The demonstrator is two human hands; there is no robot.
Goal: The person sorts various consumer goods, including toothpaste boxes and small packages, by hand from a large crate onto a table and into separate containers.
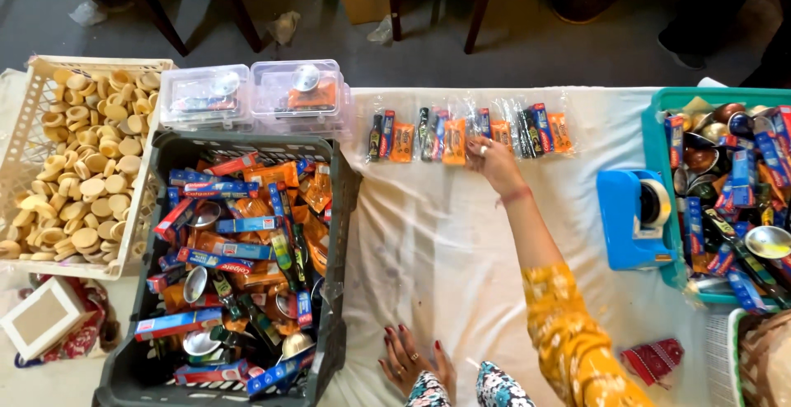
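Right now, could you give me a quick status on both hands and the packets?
Right hand stretched out, fingers on the row of clear packets. Left hand flat on the white cloth, holding nothing. Nothing between hands and packets; blue tape dispenser off to the right.

Grey floor [247, 11] behind, dark wooden chair legs [474, 11] standing there.

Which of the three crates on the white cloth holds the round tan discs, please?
The white lattice crate at far left; it holds only tan discs, while the dark grey crate and green crate hold mixed packets.
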